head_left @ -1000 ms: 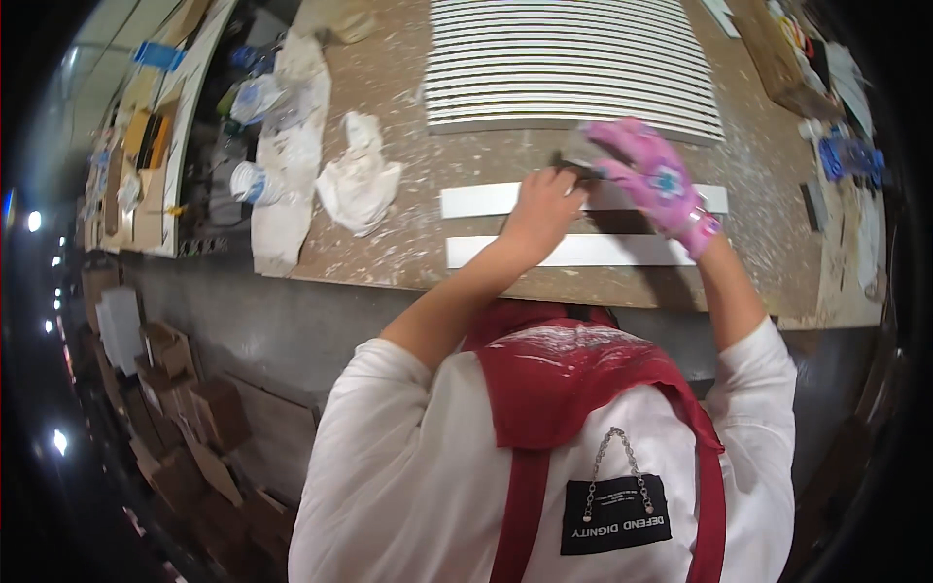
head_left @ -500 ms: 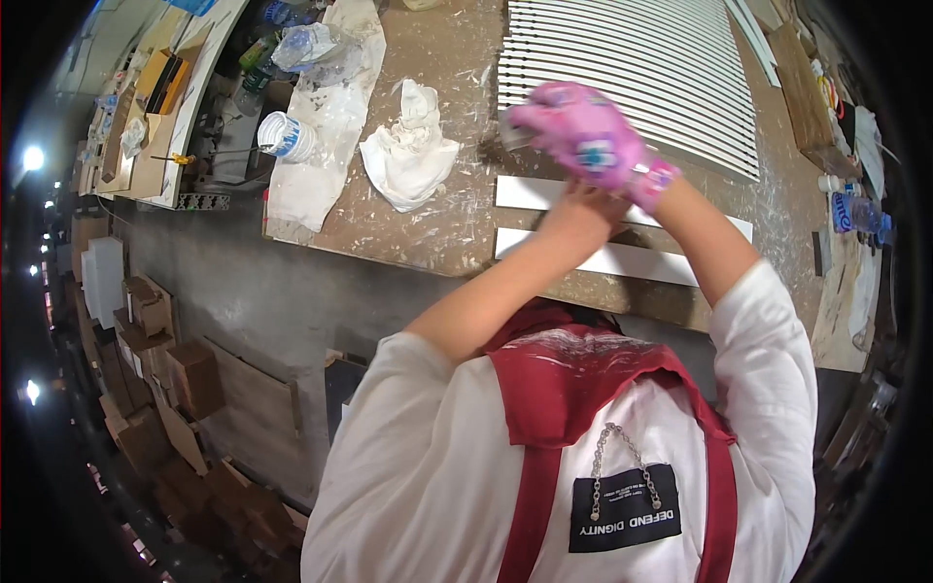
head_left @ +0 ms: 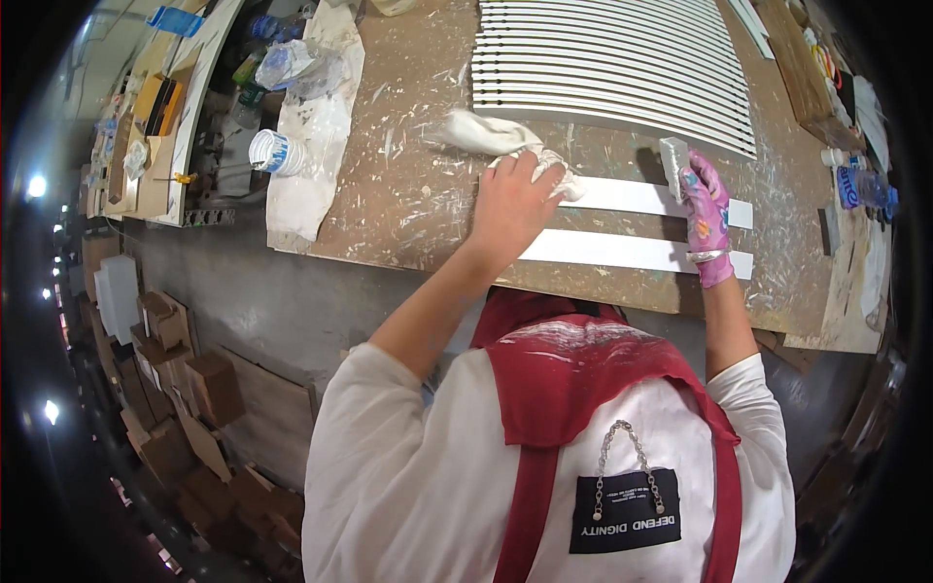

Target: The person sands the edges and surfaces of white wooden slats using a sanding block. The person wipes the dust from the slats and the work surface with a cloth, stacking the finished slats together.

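Observation:
My bare left hand (head_left: pixel 515 209) is closed on a crumpled white rag (head_left: pixel 486 134), part of which is blurred by motion. The rag lies over the left end of the farther of two flat white strips (head_left: pixel 627 195). Nearer the table edge lies the second white strip (head_left: pixel 607 250), parallel to it. My right hand (head_left: pixel 709 209), in a pink patterned glove, grips a small whitish, partly see-through flat block (head_left: pixel 673 167) and holds it upright by the right part of the strips. The block's exact kind is not clear.
Beyond my hands, a row of many narrow white slats (head_left: pixel 612 73) lies side by side on the paint-spattered table (head_left: pixel 408 185). A white tub (head_left: pixel 277 153) and crumpled clear plastic (head_left: pixel 301 73) are at the left. A plastic bottle (head_left: pixel 860 188) lies far right.
My left hand has moved left and now holds the rag, which came right from its spot on the table. My gloved right hand has moved right and down, away from the slats.

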The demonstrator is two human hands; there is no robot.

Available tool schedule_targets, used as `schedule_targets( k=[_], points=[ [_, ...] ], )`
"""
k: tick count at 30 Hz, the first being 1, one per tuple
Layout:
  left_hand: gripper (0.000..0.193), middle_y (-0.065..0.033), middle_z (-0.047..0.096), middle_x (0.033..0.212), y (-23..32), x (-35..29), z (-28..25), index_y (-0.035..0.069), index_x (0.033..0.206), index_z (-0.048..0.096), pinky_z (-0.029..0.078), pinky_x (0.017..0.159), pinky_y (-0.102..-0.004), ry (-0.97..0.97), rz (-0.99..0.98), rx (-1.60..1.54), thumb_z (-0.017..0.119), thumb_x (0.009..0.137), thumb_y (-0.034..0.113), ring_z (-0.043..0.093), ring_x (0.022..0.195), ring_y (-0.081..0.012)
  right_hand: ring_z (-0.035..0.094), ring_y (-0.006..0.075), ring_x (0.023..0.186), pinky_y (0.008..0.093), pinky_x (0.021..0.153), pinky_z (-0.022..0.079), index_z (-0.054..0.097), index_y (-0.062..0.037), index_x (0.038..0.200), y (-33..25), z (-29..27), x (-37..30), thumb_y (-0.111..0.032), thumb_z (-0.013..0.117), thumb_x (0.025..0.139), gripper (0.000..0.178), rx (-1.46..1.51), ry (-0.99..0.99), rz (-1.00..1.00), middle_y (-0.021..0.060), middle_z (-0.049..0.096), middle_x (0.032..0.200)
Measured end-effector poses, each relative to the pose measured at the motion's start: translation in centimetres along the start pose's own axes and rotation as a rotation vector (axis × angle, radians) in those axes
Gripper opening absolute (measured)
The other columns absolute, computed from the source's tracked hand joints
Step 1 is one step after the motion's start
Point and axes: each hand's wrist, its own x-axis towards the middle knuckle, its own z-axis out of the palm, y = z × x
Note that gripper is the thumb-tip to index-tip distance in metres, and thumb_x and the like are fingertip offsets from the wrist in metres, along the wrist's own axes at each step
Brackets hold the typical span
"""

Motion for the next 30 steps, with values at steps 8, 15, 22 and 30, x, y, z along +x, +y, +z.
schedule_targets(
  k=[8, 15, 22, 30],
  points=[
    [0.029, -0.0151, 0.059, 0.108, -10.8, -3.1, -5.1, 0.006, 0.104, 0.063, 0.044, 0.085, -0.0426, 0.213, -0.268, 0.412, 0.062, 0.082, 0.024, 0.056, 0.100, -0.0313, 0.056, 0.0105, 0.096, 0.0214, 0.076, 0.045, 0.057, -0.0031, 0.122, -1.1, 0.6, -0.8, -0.017, 0.064, 0.086, 0.039, -0.097, -0.051, 0.031, 0.0013, 0.060, 0.114],
    [0.036, -0.0142, 0.058, 0.111, 2.1, -3.0, 0.9, 0.003, 0.106, 0.061, 0.045, 0.086, -0.0376, 0.103, 0.211, -0.186, 0.068, 0.075, 0.019, 0.053, 0.107, -0.0289, 0.058, 0.0287, 0.100, 0.0361, 0.088, 0.047, 0.056, -0.0065, 0.120, -6.8, 7.8, -0.3, -0.024, 0.062, 0.085, 0.040, -0.644, -0.505, -0.375, 0.0134, 0.060, 0.108],
    [0.039, -0.0119, 0.059, 0.108, 2.3, -4.6, 3.3, 0.002, 0.105, 0.062, 0.043, 0.090, -0.0376, 0.170, 0.173, -0.178, 0.069, 0.074, 0.024, 0.053, 0.106, -0.0279, 0.054, 0.0318, 0.101, 0.0396, 0.088, 0.045, 0.055, -0.0084, 0.113, -5.1, 16.3, -0.8, -0.028, 0.056, 0.087, 0.033, -0.845, -0.876, -0.541, 0.0140, 0.055, 0.108],
    [0.028, -0.0076, 0.062, 0.099, 1.9, -4.8, 4.0, 0.005, 0.092, 0.066, 0.044, 0.087, -0.0385, 0.275, 0.174, -0.174, 0.068, 0.072, 0.025, 0.055, 0.099, -0.0259, 0.052, 0.0314, 0.103, 0.0400, 0.089, 0.044, 0.057, -0.0096, 0.114, -5.0, 17.0, -1.1, -0.027, 0.057, 0.087, 0.032, -0.875, -0.732, -0.407, 0.0127, 0.054, 0.108]
  ],
)
